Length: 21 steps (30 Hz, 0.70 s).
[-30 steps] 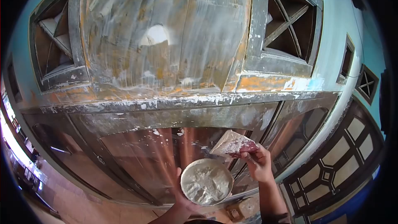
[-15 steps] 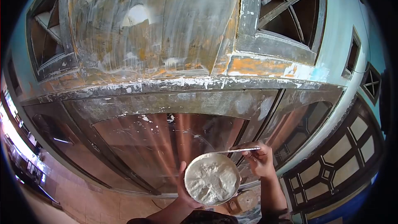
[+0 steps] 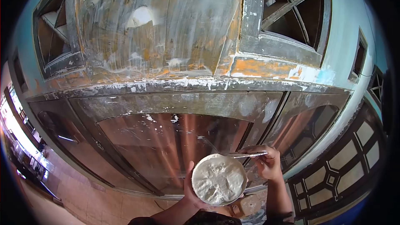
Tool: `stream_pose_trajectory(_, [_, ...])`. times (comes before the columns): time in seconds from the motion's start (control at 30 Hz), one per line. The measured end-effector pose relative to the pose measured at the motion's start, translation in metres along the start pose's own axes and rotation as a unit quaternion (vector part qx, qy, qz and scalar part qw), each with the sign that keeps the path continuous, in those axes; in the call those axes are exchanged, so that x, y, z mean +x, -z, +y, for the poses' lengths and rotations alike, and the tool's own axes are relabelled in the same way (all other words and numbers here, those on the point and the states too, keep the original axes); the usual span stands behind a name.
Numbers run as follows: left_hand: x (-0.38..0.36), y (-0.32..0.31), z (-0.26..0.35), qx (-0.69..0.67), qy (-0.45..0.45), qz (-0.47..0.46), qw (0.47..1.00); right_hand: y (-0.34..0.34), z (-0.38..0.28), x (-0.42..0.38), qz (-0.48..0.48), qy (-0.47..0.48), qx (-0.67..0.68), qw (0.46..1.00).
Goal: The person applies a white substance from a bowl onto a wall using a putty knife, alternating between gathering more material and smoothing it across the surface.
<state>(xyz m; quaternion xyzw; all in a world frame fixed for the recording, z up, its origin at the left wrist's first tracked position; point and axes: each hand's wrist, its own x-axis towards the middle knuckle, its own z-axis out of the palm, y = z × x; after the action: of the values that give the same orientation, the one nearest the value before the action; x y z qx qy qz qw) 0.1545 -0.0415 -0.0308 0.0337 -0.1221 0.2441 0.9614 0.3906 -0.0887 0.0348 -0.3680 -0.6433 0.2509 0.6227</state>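
Observation:
My left hand (image 3: 191,193) holds a round bowl (image 3: 193,171) from its left side and underneath, thumb up along the rim. White putty (image 3: 218,179) fills it, its surface lumpy and furrowed. With my right hand (image 3: 269,164) I grip a putty knife (image 3: 248,155), seen nearly edge-on. Its thin, putty-smeared blade points left, and the tip lies right at the bowl's far rim. My fingers cover most of the handle end.
Ahead stands a wooden wall panel (image 3: 166,54) streaked with filler, with a white patch. Below its ledge (image 3: 183,85) are doors with glass panes (image 3: 141,150). Square openings (image 3: 291,10) flank the panel. A stool-like object (image 3: 250,205) sits on the tiled floor (image 3: 100,202); a patterned door (image 3: 341,171) is at right.
The whole view has shifted slightly, so the surroundings sit a little further right. The bowl, the putty knife and both hands also appear slightly further right; both grips are unchanged.

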Motion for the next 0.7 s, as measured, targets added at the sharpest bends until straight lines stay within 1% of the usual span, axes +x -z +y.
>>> stream_pose_trajectory(0.07, [0.001,-0.003,-0.003,0.002,0.002,-0.002,1.0,0.001,-0.001,0.0,-0.004,0.01,-0.003,1.0])
stream_pose_trajectory(0.13, [0.004,-0.007,-0.005,0.008,0.004,-0.023,1.0,0.002,-0.001,-0.001,-0.003,0.032,-0.008,0.999])
stream_pose_trajectory(0.27, [0.006,-0.005,-0.007,0.0,0.008,-0.042,0.999,0.003,-0.009,0.001,-0.014,0.032,0.011,0.999])
stream_pose_trajectory(0.33, [0.007,-0.002,-0.007,0.011,0.011,-0.038,0.999,0.005,-0.009,0.002,-0.038,0.031,-0.038,0.998])
stream_pose_trajectory(0.37, [0.007,-0.003,-0.007,0.012,0.013,-0.038,0.999,0.006,-0.009,0.002,-0.037,0.031,-0.039,0.998])
stream_pose_trajectory(0.47, [0.008,-0.003,-0.009,-0.009,0.001,-0.02,1.0,0.008,-0.008,0.002,-0.045,0.017,-0.067,0.997])
stream_pose_trajectory(0.53, [0.009,-0.002,-0.009,-0.103,0.004,-0.047,0.994,0.01,-0.004,0.001,-0.044,0.018,-0.065,0.997])
stream_pose_trajectory(0.57, [0.009,-0.001,-0.009,-0.104,0.004,-0.048,0.993,0.011,-0.004,0.002,-0.045,0.017,-0.065,0.997])
stream_pose_trajectory(0.63, [0.01,0.0,-0.008,-0.005,-0.001,-0.002,1.0,0.013,-0.004,0.004,-0.07,0.025,-0.164,0.984])
stream_pose_trajectory(0.67, [0.01,0.001,-0.007,-0.006,-0.002,-0.002,1.0,0.014,-0.003,0.004,-0.071,0.024,-0.165,0.983])
stream_pose_trajectory(0.7, [0.01,0.003,-0.006,-0.034,0.003,-0.015,0.999,0.015,-0.003,0.004,-0.081,0.025,-0.187,0.979])
